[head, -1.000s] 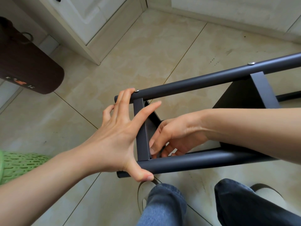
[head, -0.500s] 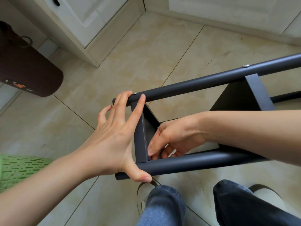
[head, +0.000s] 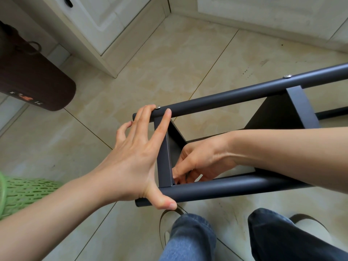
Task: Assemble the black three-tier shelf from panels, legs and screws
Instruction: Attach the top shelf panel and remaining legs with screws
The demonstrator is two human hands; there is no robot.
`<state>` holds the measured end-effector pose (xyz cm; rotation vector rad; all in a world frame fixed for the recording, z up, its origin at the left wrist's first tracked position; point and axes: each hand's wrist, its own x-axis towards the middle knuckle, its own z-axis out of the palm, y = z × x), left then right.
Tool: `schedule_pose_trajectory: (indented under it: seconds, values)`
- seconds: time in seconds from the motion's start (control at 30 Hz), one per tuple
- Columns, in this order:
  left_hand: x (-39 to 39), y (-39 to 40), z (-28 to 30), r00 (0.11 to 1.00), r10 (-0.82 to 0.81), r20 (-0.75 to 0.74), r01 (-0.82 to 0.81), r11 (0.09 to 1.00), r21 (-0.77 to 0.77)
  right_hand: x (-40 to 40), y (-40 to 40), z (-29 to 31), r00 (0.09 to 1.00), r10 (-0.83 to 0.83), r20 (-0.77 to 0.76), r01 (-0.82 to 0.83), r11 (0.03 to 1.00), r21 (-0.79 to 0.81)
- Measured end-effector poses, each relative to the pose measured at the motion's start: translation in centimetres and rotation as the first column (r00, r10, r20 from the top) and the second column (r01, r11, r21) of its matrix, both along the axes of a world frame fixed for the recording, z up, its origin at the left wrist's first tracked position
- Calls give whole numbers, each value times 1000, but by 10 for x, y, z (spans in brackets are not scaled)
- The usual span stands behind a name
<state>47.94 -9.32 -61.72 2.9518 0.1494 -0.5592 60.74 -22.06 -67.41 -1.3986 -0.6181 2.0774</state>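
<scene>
We look down on a beige tiled floor (head: 150,72), with white cabinet fronts (head: 105,21) running along its far edge. On it the black shelf (head: 244,140) lies on its side, partly built, stretching from just in front of our knees off to the right. Its far leg (head: 235,97) is a dark tube slanting up to the right edge of the view, and its near leg (head: 235,187) runs roughly parallel, closer to us. Between them stand two panels edge-on: the end panel (head: 164,157) at the left ends of the legs and a middle panel (head: 293,110) further right. To the left a dark brown rounded object (head: 33,80) sits near the cabinets, and a green perforated basket (head: 22,193) shows at the left edge behind our forearm. Our jeans-clad legs (head: 188,238) and pale slippers (head: 310,230) fill the bottom of the view. Our left hand (head: 135,161) spans the end of the frame with fingers spread straight: fingertips rest on the far leg, the thumb presses the near leg from below. Our right hand (head: 199,162) reaches in between the legs, fingers curled and pinched together at the inner corner where the end panel meets the near leg; whatever they hold is too small and hidden to tell. A silver screw (head: 158,107) sits in the far leg beside our left fingertips, and a second screw (head: 287,76) shows above the middle panel.
</scene>
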Motion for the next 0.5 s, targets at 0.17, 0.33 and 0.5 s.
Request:
schedule_pose_trajectory:
  seconds: [0.17,0.33,0.5]
  values:
    - [0,1,0,1000,4,2,-4,1000,-7,2,-2,-1,999,-17,-49,18,1000,24]
    - [0,0,-1,1000,2,-5,-2,1000,0,6,-2,-1,995,15,-96,-11,999,39]
    - [1,2,-3,1000,-2,-5,2,1000,-6,5,1,-4,998,-8,-56,8,1000,3]
